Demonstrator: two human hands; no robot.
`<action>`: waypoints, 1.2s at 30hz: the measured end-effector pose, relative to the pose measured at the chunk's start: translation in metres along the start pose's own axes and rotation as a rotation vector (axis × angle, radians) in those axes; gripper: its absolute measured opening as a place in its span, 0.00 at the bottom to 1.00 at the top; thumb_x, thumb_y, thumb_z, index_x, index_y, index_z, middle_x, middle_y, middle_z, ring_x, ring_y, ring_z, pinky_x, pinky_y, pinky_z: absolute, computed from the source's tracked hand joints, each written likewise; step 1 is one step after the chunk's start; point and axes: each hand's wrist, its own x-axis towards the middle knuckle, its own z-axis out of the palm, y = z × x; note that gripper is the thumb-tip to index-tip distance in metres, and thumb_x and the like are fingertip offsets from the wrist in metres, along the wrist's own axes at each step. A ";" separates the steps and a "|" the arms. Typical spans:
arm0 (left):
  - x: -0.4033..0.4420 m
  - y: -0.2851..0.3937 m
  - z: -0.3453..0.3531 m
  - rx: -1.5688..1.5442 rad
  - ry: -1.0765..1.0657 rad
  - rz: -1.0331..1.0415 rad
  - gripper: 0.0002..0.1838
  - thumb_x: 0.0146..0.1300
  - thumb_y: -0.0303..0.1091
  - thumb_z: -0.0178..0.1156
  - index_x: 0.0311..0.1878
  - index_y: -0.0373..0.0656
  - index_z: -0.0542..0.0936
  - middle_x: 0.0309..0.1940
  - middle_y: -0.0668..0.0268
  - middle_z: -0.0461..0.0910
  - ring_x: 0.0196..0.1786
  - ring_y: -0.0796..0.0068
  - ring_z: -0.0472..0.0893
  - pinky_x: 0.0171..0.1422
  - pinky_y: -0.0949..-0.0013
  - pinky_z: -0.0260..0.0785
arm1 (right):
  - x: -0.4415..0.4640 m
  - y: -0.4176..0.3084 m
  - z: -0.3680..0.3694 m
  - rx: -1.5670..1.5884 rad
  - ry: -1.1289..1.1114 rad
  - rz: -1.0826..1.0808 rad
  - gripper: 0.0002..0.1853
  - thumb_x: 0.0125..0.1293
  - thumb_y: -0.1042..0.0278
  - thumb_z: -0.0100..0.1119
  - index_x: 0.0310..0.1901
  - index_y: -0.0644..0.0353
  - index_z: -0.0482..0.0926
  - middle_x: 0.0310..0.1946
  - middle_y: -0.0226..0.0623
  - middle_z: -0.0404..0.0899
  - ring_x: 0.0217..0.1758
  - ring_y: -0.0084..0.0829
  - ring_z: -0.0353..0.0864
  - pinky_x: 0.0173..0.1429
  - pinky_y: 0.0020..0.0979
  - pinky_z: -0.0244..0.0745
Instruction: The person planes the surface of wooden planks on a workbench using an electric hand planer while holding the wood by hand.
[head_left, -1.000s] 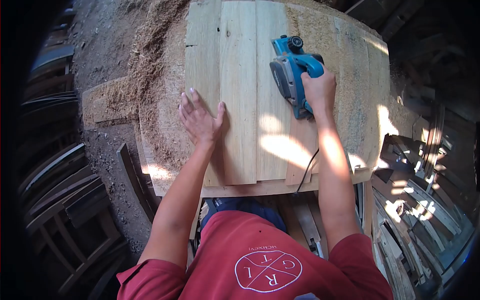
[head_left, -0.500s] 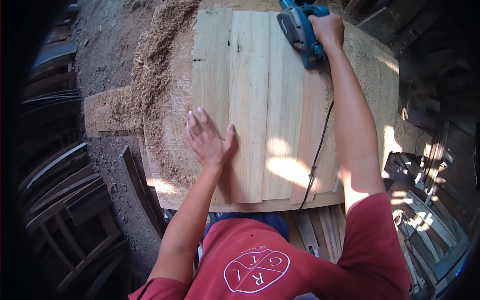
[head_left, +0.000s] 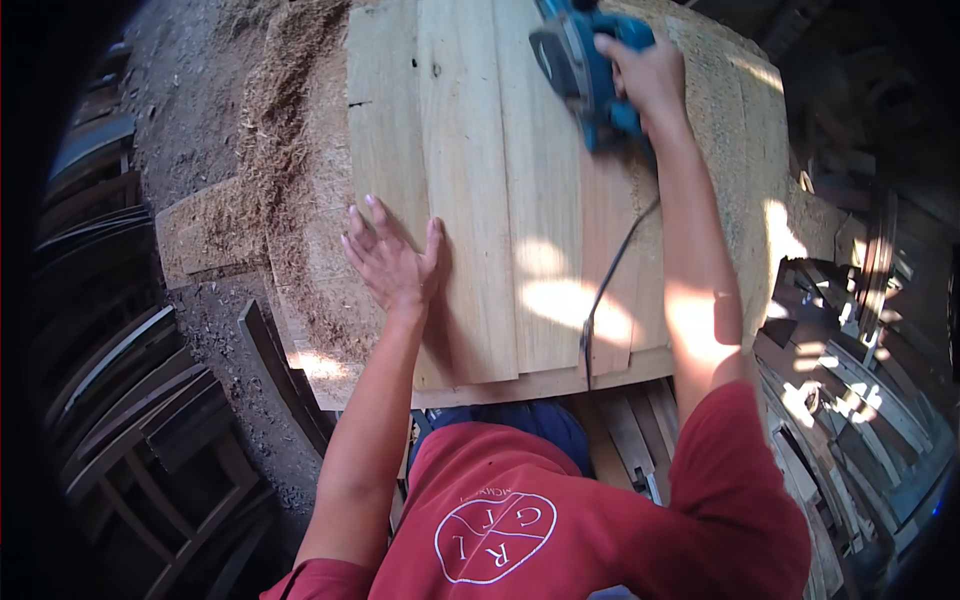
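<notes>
Right hand wrapped round handle of teal electric hand planer; planer is at far end of the side-by-side planks, right of centre. Left hand palm down, fingers spread, at planks' left edge. Black cord runs to near edge. Shavings heaped left.

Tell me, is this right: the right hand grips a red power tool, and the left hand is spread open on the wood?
Not quite: the power tool is blue, not red, as the head view shows. The right hand does grip it, and the left hand is spread open on the wood.
</notes>
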 end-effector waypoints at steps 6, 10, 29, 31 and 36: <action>0.000 -0.006 0.013 0.001 0.039 0.025 0.53 0.72 0.79 0.53 0.92 0.64 0.53 0.88 0.43 0.50 0.92 0.42 0.46 0.92 0.29 0.32 | -0.299 0.034 -0.086 -0.064 0.107 0.120 0.31 0.70 0.58 0.77 0.70 0.65 0.82 0.55 0.51 0.91 0.58 0.43 0.91 0.66 0.42 0.83; 0.002 -0.008 0.020 0.107 0.111 0.080 0.50 0.74 0.77 0.50 0.92 0.67 0.52 0.90 0.45 0.48 0.92 0.42 0.45 0.92 0.29 0.30 | -0.465 0.057 -0.124 -0.175 0.124 0.276 0.29 0.72 0.67 0.72 0.72 0.64 0.81 0.65 0.54 0.87 0.68 0.47 0.89 0.71 0.44 0.81; 0.005 0.108 0.041 0.047 0.140 -0.198 0.59 0.75 0.78 0.42 0.89 0.32 0.53 0.91 0.36 0.44 0.93 0.40 0.42 0.95 0.43 0.26 | -0.480 0.056 -0.126 -0.141 0.122 0.336 0.35 0.63 0.81 0.68 0.74 0.53 0.81 0.57 0.62 0.89 0.63 0.57 0.90 0.62 0.44 0.86; 0.004 0.109 0.040 0.030 0.145 -0.194 0.59 0.75 0.77 0.43 0.89 0.32 0.53 0.91 0.36 0.44 0.94 0.41 0.42 0.95 0.43 0.26 | -0.465 0.053 -0.123 -0.150 0.112 0.353 0.34 0.64 0.80 0.68 0.74 0.53 0.81 0.56 0.62 0.89 0.63 0.56 0.90 0.63 0.44 0.86; 0.003 0.108 0.039 0.075 0.139 -0.202 0.59 0.75 0.78 0.43 0.89 0.33 0.53 0.91 0.38 0.45 0.94 0.43 0.41 0.96 0.44 0.26 | -0.428 0.049 -0.113 -0.184 0.135 0.238 0.34 0.64 0.80 0.69 0.74 0.53 0.81 0.54 0.60 0.90 0.60 0.55 0.92 0.61 0.44 0.86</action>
